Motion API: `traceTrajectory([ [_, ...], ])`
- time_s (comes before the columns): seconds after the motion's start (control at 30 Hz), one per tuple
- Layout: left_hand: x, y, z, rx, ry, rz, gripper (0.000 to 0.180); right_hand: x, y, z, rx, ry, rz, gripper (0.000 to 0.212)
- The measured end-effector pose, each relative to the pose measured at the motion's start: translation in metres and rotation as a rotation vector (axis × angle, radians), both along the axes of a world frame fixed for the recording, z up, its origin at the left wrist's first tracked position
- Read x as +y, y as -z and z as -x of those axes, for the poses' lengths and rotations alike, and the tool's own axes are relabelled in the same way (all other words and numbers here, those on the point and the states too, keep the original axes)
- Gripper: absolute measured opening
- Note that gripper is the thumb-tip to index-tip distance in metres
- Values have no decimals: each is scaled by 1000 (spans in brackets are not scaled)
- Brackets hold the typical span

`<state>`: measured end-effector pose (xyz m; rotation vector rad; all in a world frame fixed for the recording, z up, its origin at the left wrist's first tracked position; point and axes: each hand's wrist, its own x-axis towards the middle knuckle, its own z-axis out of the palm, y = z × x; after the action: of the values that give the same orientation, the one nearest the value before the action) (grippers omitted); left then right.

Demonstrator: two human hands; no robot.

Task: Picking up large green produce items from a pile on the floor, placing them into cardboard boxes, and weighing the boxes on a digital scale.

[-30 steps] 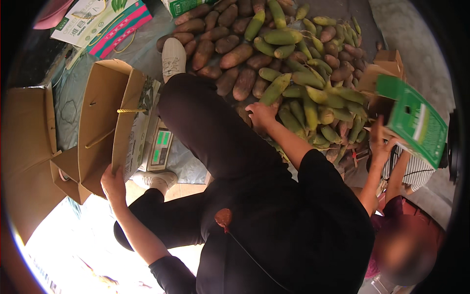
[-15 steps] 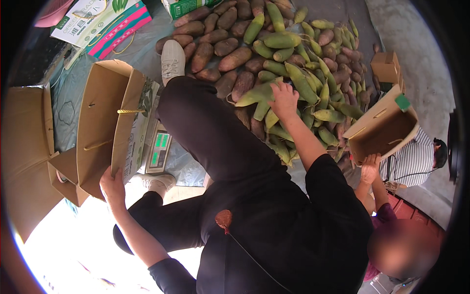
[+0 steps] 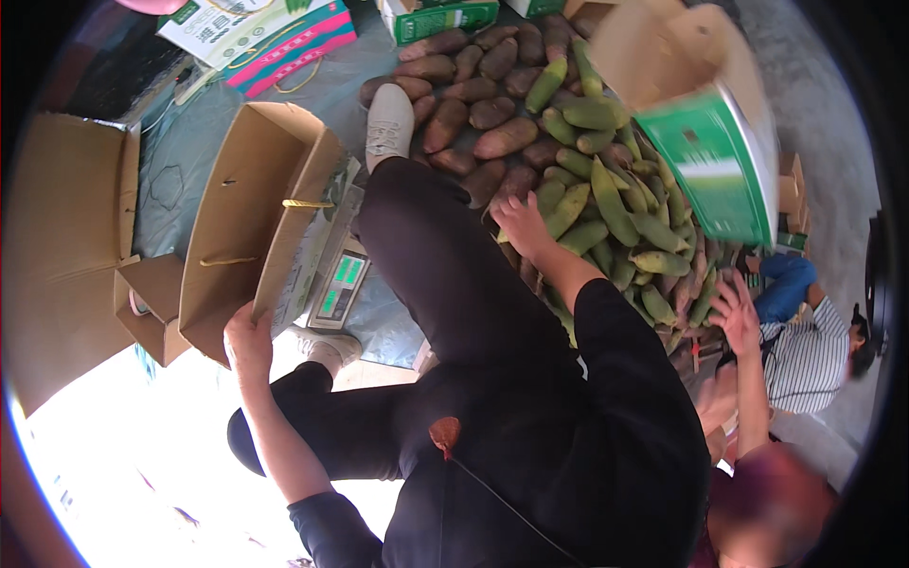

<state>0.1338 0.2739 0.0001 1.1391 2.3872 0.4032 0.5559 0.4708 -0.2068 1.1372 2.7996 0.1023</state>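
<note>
My left hand (image 3: 248, 341) pinches the near edge of an open cardboard carton (image 3: 218, 204) with yellow cord handles. That carton stands by a digital scale (image 3: 338, 293) with a green display; whether it rests on the scale is partly hidden. My right hand (image 3: 523, 227) reaches down to the heap at the near edge of the long green radishes (image 3: 615, 204), its fingers apart and no radish plainly in them. Close to its fingertips lie reddish-brown root vegetables (image 3: 507, 140), spread beside my light shoe (image 3: 389, 121).
A green-sided open carton (image 3: 715, 161) hangs, blurred, above the heap's right side. Below it are a co-worker's raised hands (image 3: 737, 317). Someone in a striped shirt (image 3: 805, 364) is farther right. More cardboard (image 3: 71, 237) stands at the left; printed boxes (image 3: 294, 47) lie at the back.
My right hand, which held a large green radish, has let it go and moved nearer. The co-worker's carton has moved up and away from their hands. The whole view has shifted right.
</note>
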Motion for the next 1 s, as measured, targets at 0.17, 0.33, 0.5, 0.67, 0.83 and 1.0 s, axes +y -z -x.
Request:
traceTrajectory([
  [0.17, -2, -6, 1, -5, -34, 73, 27, 2, 8, -3, -105, -114, 70, 26],
  [0.33, -1, -8, -2, 8, -24, 80, 25, 7, 0, 2, -329, -142, 62, 27],
  [0.5, -1, -16, -3, 41, -2, 62, 27, 19, -12, 9, -254, -31, 79, 24],
  [0.67, -9, -16, -1, 50, 24, 4, 27, 45, -41, 23, 77, 227, 192, 32],
  [0.83, -11, -12, 1, 37, 47, 32, 28, 73, -90, 40, 814, 440, 533, 60],
  [1.0, -16, -9, 2, 77, 81, 49, 28, 97, -217, 119, 1045, 164, 460, 56],
])
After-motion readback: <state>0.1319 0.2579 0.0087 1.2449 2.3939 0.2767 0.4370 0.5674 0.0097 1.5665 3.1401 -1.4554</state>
